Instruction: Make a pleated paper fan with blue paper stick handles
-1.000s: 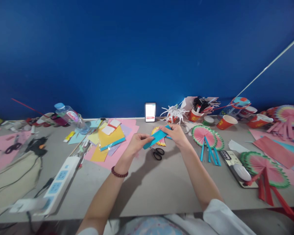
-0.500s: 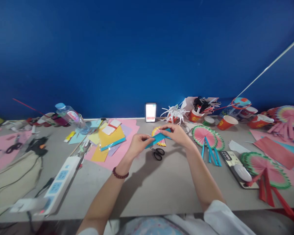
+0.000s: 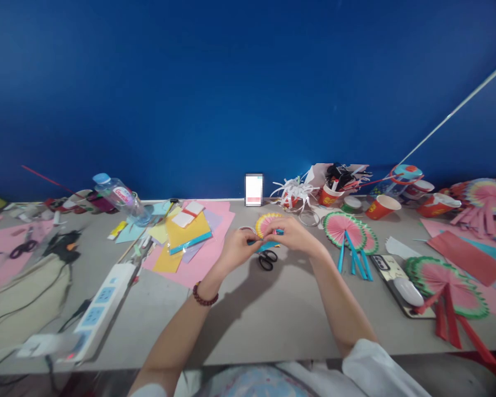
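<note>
My left hand [image 3: 240, 247] and my right hand [image 3: 288, 234] meet over the table, fingertips pinched together on a blue paper strip [image 3: 263, 247]. Most of the strip is hidden behind the fingers; a little of its blue shows below them. Just behind the hands lies a pleated paper fan [image 3: 265, 221] with a yellow rim and pink centre, partly covered by my right hand. Black-handled scissors [image 3: 268, 260] rest on the table right under the hands, their blades hidden. A roll of clear tape [image 3: 310, 219] lies beyond my right hand.
On the left are coloured paper sheets [image 3: 190, 226], a plastic bottle [image 3: 122, 196] and a power strip [image 3: 103, 306]. A lit phone [image 3: 253, 190] stands against the blue wall. To the right are watermelon-coloured fans [image 3: 344, 230], paper cups [image 3: 382, 207] and a phone with a white mouse [image 3: 409, 291] on it.
My hands have come closer together, and the blue paper strip, stretched between them before, is now mostly hidden by the fingers. More of the yellow-rimmed fan shows behind them.
</note>
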### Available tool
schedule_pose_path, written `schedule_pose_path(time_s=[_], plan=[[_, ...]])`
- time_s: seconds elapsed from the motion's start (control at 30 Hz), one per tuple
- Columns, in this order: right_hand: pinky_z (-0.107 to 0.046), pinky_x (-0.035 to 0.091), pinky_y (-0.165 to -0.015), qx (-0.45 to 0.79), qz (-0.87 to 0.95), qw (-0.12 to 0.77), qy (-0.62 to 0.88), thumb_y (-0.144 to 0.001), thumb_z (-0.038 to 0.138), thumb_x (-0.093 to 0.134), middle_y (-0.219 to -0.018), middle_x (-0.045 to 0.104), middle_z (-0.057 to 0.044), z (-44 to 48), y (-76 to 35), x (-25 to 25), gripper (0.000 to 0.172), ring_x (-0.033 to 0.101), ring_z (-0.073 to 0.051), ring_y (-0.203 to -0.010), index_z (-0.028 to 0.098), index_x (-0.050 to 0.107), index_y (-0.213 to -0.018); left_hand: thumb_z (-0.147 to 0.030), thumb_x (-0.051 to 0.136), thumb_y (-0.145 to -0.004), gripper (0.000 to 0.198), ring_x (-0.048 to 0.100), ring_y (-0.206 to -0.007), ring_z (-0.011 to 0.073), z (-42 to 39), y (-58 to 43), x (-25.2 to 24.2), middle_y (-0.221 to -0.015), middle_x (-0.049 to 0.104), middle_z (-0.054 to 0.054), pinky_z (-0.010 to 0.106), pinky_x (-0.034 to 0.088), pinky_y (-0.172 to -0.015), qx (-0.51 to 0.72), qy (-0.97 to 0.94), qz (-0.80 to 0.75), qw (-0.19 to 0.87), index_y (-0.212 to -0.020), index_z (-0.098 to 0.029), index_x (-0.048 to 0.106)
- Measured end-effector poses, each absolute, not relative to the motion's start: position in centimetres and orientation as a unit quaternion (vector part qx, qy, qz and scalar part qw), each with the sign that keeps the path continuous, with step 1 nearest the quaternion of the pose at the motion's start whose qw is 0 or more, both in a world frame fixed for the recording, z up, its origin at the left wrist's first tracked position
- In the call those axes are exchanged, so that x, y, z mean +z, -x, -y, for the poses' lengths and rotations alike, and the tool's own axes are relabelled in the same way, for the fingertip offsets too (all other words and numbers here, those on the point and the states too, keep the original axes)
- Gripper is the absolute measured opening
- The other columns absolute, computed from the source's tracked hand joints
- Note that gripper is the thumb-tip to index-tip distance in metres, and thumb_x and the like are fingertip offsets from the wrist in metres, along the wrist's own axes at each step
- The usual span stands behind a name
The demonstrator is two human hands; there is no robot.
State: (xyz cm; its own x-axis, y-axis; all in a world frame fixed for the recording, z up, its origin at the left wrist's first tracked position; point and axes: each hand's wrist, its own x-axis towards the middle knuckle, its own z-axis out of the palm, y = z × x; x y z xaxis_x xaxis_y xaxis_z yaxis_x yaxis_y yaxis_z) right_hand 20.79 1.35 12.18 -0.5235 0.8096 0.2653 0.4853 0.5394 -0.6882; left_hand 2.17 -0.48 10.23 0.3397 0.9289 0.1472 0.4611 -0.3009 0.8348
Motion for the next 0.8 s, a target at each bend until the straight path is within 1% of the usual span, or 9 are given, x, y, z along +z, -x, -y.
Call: schedule_pose_path(time_s=[0.1, 0.27, 0.4, 0.57, 0.67, 0.8], plan=[[-0.027, 0.04, -0.07, 0.254, 0.828, 0.305, 0.396, -0.08, 0.025, 0.061, -0.071, 0.066, -0.002, -1.4, -20.5, 12.1, 0.016, 0.058, -0.016, -0.071, 0.02, 0.067, -0.066, -0.041, 0.062, -0.074, 0.028, 0.06, -0.063, 0.0179, 0.3, -2.0, 10.4, -0.063, 0.068, 0.003, 0.023, 0.041, -0.052, 0.348, -0.707, -0.462, 0.406, -0.065, -0.017, 0.073], [-0.027, 0.039, -0.072, 0.243, 0.822, 0.311, 0.411, -0.082, 0.024, 0.059, -0.073, 0.066, -0.002, -1.3, -20.3, 11.8, 0.015, 0.057, -0.016, -0.073, 0.02, 0.066, -0.069, -0.037, 0.069, -0.068, 0.022, 0.063, -0.068, 0.0191, -0.3, -1.3, 10.3, -0.069, 0.07, 0.004, 0.026, 0.049, -0.063, 0.358, -0.652, -0.452, 0.493, -0.069, -0.016, 0.074], [-0.026, 0.04, -0.068, 0.275, 0.793, 0.34, 0.424, -0.081, 0.026, 0.059, -0.077, 0.067, -0.003, -1.3, -20.3, 11.8, 0.014, 0.058, -0.016, -0.073, 0.019, 0.066, -0.071, -0.039, 0.074, -0.062, 0.027, 0.063, -0.063, 0.0173, -0.8, -1.0, 10.3, -0.069, 0.071, 0.006, 0.027, 0.051, -0.06, 0.376, -0.586, -0.462, 0.55, -0.074, -0.014, 0.075], [-0.025, 0.04, -0.063, 0.303, 0.753, 0.363, 0.458, -0.079, 0.03, 0.061, -0.077, 0.068, -0.003, -1.5, -20.1, 11.4, 0.015, 0.058, -0.015, -0.07, 0.018, 0.067, -0.073, -0.039, 0.078, -0.058, 0.03, 0.058, -0.057, 0.0131, -1.2, -0.8, 10.2, -0.064, 0.068, 0.004, 0.024, 0.047, -0.056, 0.418, -0.542, -0.486, 0.544, -0.073, -0.013, 0.074], [-0.025, 0.041, -0.06, 0.311, 0.726, 0.377, 0.483, -0.078, 0.033, 0.061, -0.073, 0.067, -0.003, -1.8, -19.8, 10.8, 0.017, 0.057, -0.014, -0.064, 0.018, 0.067, -0.073, -0.04, 0.077, -0.059, 0.03, 0.056, -0.057, 0.0124, -1.5, -0.7, 10.0, -0.061, 0.064, 0.002, 0.024, 0.047, -0.057, 0.461, -0.509, -0.484, 0.542, -0.067, -0.013, 0.071], [-0.024, 0.041, -0.056, 0.356, 0.702, 0.378, 0.487, -0.077, 0.037, 0.06, -0.07, 0.066, -0.002, -2.1, -19.2, 10.1, 0.021, 0.055, -0.013, -0.059, 0.017, 0.066, -0.074, -0.041, 0.075, -0.061, 0.028, 0.054, -0.058, 0.0112, -1.7, -0.8, 9.8, -0.059, 0.06, 0.0, 0.023, 0.046, -0.059, 0.509, -0.476, -0.471, 0.541, -0.063, -0.014, 0.066]])
